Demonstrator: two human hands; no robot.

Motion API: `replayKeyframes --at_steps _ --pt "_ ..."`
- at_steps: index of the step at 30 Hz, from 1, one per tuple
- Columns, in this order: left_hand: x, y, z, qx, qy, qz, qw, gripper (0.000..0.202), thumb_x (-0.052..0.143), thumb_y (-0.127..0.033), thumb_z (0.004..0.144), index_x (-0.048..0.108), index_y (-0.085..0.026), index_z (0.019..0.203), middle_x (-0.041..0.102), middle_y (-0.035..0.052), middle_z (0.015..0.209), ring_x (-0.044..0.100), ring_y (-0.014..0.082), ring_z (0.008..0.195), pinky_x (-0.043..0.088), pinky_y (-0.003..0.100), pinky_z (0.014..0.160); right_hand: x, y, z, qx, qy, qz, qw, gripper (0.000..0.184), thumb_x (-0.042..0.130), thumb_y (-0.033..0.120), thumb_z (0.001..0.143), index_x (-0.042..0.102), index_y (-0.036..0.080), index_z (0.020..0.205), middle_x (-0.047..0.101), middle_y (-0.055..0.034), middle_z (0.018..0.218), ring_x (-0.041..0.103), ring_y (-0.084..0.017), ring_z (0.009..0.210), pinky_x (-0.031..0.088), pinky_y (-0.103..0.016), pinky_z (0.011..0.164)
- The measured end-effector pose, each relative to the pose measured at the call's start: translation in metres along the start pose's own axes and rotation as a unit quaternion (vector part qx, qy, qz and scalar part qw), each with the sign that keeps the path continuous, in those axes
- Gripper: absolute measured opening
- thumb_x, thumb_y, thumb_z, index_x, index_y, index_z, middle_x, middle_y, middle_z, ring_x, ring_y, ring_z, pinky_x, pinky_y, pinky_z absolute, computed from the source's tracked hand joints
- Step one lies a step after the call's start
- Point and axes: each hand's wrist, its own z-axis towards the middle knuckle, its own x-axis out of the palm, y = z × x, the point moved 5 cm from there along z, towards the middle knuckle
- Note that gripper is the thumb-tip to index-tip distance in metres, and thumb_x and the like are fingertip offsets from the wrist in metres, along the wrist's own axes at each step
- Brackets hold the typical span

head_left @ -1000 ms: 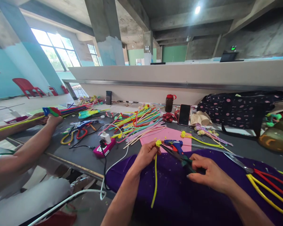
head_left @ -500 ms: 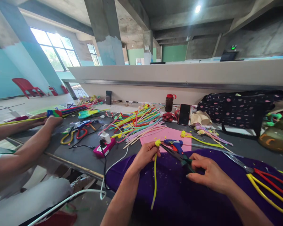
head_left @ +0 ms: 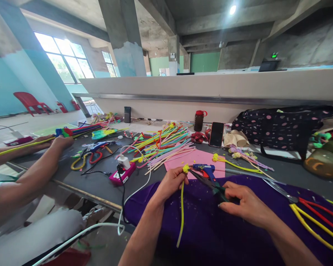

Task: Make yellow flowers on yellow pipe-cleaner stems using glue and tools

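Between the fingertips of my left hand [head_left: 174, 181] is a yellow pipe cleaner [head_left: 181, 216], its small bunched head showing above the fingers and its stem hanging down over the purple cloth [head_left: 199, 232]. My right hand [head_left: 242, 202] is closed around the dark green handles of long-nosed pliers [head_left: 204, 180]. The plier tips reach the yellow bunched head; whether they grip it I cannot tell. Just behind the pliers lies a blue glue gun [head_left: 205, 170] on a pink sheet [head_left: 177, 159]. Another yellow pipe cleaner piece [head_left: 238, 167] rests to its right.
Colourful pipe cleaners [head_left: 166, 144] are heaped behind my left hand. A pink power strip [head_left: 122, 174] with cables stands left of it. Large scissors [head_left: 296, 201] lie at the right. A phone [head_left: 216, 134] and a patterned bag [head_left: 283, 129] are farther back. A co-worker's arms [head_left: 41, 166] work at the left.
My hands, the pliers and the yellow pipe cleaner stay almost in place. At the left, the co-worker's long yellow pipe cleaner has shifted, its near end now lower and inside the view.
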Motion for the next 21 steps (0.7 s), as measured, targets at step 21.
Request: replayKeyframes --at_steps 21 --pt "-0.0013 -0.0071 -0.0006 0.094 -0.073 0.355 0.927 0.040 0.045 -0.017 0.077 0.056 -0.029 0.113 0.065 0.0041 0.101 0.059 0.0190 0.089 0.038 0.025 0.073 -0.0024 -0.0048 0.0005 0.021 0.014 -0.097 0.995 0.031 0.059 0.035 0.070 0.046 0.017 0.050 0.049 0.0031 0.063 0.046 -0.010 0.056 0.027 -0.023 0.052"
